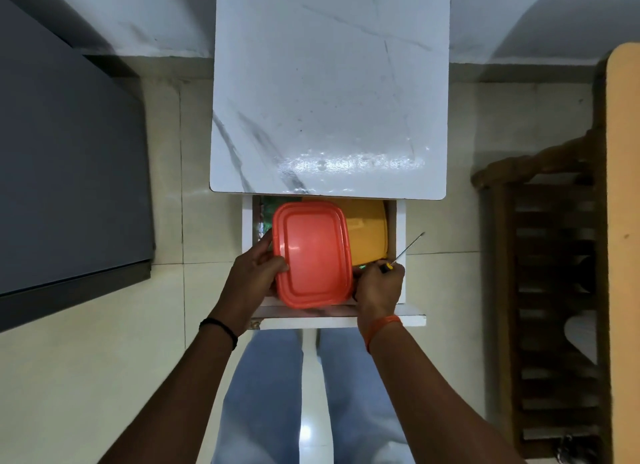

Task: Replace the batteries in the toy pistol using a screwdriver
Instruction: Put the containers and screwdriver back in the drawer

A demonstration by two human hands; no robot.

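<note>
Orange box (313, 254) coming out of the drawer (401, 221).
Your left hand (258, 273) is gripping its edge; your right hand (379, 285), pinching the screwdriver (407, 249), may fumble it.

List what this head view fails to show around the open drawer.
- Contents of the orange rectangular lidded plastic box: hidden by its opaque lid.
- Yellow plastic container: largely covered by the orange box and the white marble-patterned tabletop.
- Handle of the thin metal-shafted screwdriver: mostly hidden inside the right hand.
- Toy pistol and batteries: nowhere in view.
- Left hand fingers: partly behind the box.
</note>
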